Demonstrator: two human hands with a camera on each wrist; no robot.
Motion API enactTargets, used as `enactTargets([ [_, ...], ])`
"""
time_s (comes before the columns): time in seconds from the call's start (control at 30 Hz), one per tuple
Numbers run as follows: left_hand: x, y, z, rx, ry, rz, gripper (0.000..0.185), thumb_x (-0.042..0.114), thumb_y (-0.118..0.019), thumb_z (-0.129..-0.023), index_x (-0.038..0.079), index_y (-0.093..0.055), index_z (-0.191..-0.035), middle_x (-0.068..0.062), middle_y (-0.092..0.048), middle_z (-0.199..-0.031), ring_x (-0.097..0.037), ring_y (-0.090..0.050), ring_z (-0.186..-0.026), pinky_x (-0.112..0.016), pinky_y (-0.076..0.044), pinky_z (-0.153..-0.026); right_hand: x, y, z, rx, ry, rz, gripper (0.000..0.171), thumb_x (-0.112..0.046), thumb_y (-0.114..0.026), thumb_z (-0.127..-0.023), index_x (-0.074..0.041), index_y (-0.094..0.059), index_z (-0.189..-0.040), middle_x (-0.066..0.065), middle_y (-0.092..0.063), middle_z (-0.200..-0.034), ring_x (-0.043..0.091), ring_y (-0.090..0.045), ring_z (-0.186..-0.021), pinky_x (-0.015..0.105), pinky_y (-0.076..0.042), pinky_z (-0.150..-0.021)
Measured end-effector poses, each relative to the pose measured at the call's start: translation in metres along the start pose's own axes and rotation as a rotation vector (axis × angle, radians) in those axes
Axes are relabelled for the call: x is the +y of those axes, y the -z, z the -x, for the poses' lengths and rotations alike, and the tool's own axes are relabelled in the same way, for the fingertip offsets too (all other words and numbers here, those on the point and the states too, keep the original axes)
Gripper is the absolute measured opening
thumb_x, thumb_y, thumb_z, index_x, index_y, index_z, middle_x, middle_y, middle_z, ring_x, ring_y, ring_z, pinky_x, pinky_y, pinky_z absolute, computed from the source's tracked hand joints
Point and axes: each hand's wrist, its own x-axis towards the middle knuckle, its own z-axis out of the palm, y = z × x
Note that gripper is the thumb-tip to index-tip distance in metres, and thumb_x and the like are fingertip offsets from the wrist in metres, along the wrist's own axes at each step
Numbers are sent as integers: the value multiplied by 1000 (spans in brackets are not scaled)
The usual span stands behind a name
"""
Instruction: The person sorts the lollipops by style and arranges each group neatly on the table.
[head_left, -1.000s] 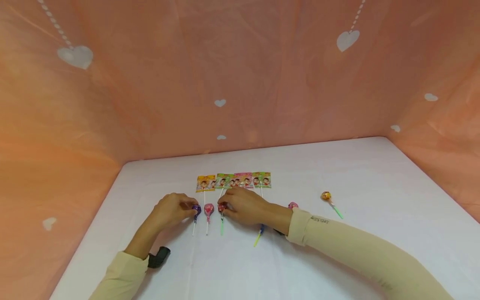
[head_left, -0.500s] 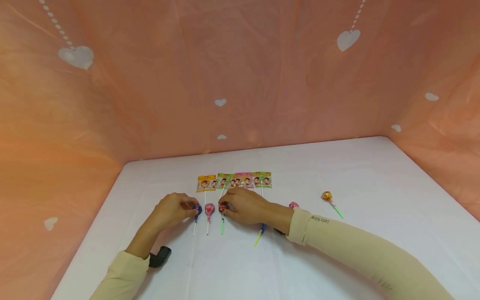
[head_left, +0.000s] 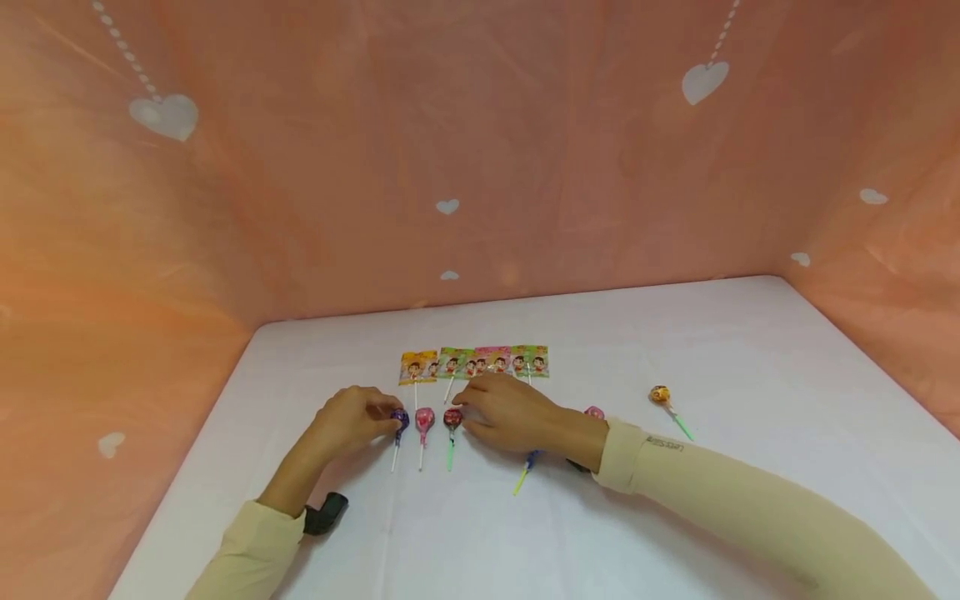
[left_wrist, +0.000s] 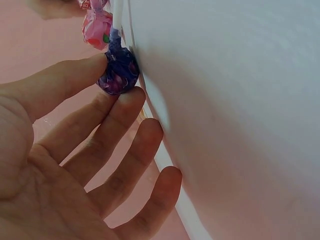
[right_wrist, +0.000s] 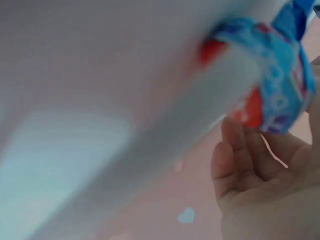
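In the head view my left hand (head_left: 386,419) reaches to a purple-wrapped lollipop (head_left: 400,417). The left wrist view shows thumb and forefinger (left_wrist: 127,100) pinching its purple head (left_wrist: 119,72) against the white table. A pink lollipop (head_left: 424,418) and a red one (head_left: 452,417) lie just to its right, sticks toward me. My right hand (head_left: 467,414) rests beside the red lollipop, fingers loosely curled, holding nothing. A blue-wrapped lollipop (right_wrist: 270,90) lies under my right wrist, with its yellow-green stick (head_left: 520,482) poking out.
Several flat packaged lollipops (head_left: 472,362) lie in a row behind the hands. A pink lollipop (head_left: 594,412) and an orange one (head_left: 660,394) lie to the right. Peach heart-patterned cloth walls (head_left: 450,167) close in the white table (head_left: 750,350) on three sides.
My right hand has let go of the red lollipop and drawn slightly to the right, leaving its head fully in sight. My left hand stays at the purple lollipop.
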Motion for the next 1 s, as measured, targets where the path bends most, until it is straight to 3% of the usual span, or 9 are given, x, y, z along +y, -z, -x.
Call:
enactTargets([
  [0.43,-1,0,0,-2,9,4,25,18,-75,-86,11,-76,-110,-2,-70,-93,-20,-59,-90,-38,-49,-76,23,15,49,37,-45,-71,32,-32,-58,-98,-15,-69,-123,-2,-67,-122,20,-58,-123,44,-40,-112],
  [0.7,0,0,1,-8,31,15,25,17,-76,-86,11,-76,-110,-2,-69,-93,-20,-58,-90,-36,-48,-75,34,17,74,64,-39,-84,28,-34,-59,-97,-18,-70,-119,-6,-67,-117,15,-58,-116,39,-46,-104],
  [1.0,0,0,2,9,-23,-6,25,17,-75,-85,10,-76,-109,-2,-70,-92,-18,-59,-87,-33,-47,-72,41,17,90,83,-48,-109,25,-36,-67,-92,-22,-71,-112,-12,-68,-109,9,-57,-107,34,-47,-98],
])
